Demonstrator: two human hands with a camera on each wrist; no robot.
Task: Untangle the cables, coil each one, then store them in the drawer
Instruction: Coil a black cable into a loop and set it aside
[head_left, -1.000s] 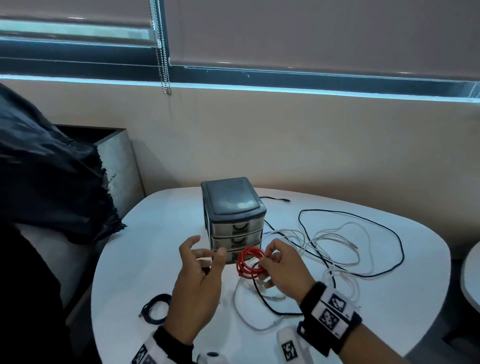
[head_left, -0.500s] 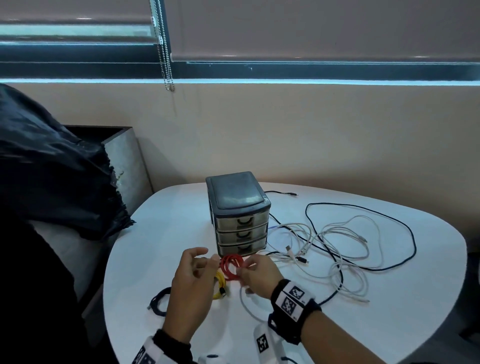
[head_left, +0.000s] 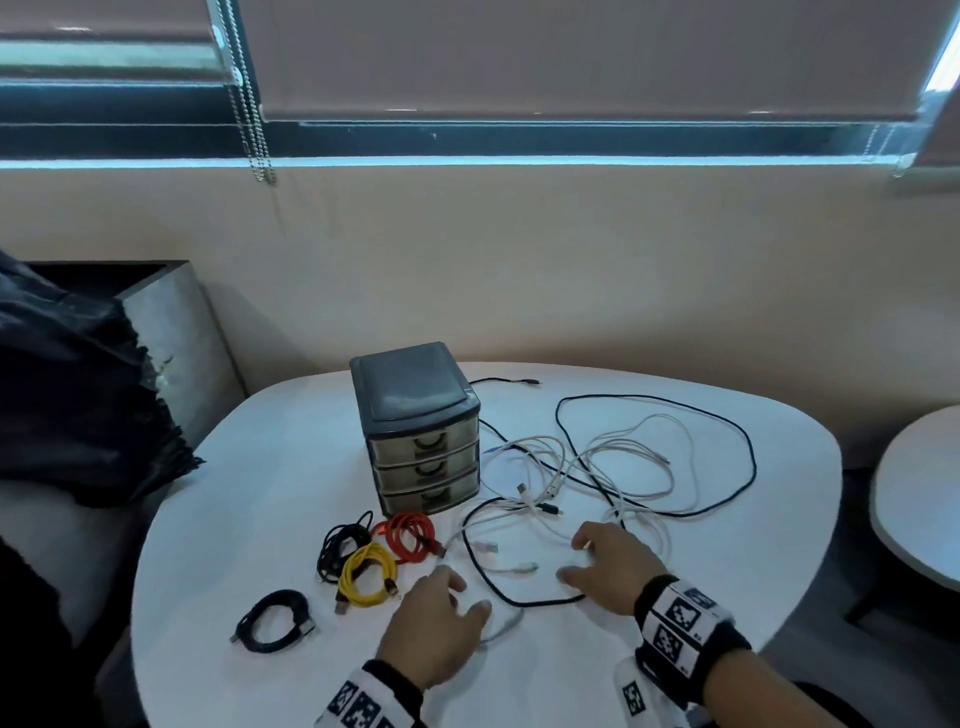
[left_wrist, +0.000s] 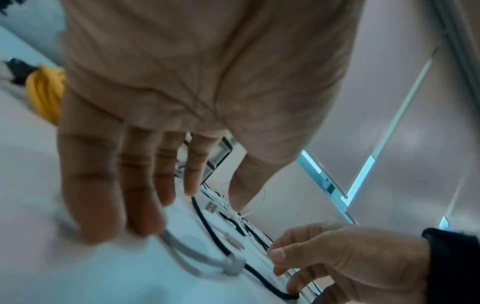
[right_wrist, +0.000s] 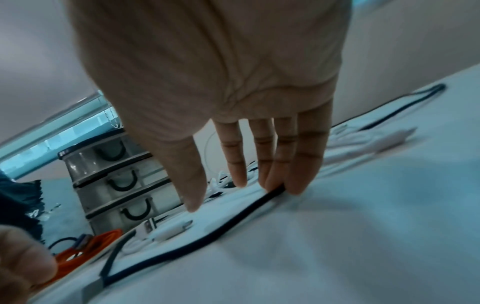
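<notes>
Loose tangle of white cables (head_left: 613, 467) and a long black cable (head_left: 727, 441) lies at 3 o'clock of the drawer unit (head_left: 415, 421); red coil (head_left: 410, 535), yellow coil (head_left: 366, 574) and two black coils sit at its 6–7 o'clock. Right hand (head_left: 610, 564), fingers straight, presses the black cable. Left hand (head_left: 436, 629) flat, fingertips on a grey cable (left_wrist: 197, 255), gripping nothing.

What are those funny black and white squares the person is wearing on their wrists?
Both hands are bare, with no gloves. The right hand has a black wristband carrying white tags printed with blocky black square patterns. The left hand has a dark cuff, then a white band with the same kind of square patterns.
</notes>
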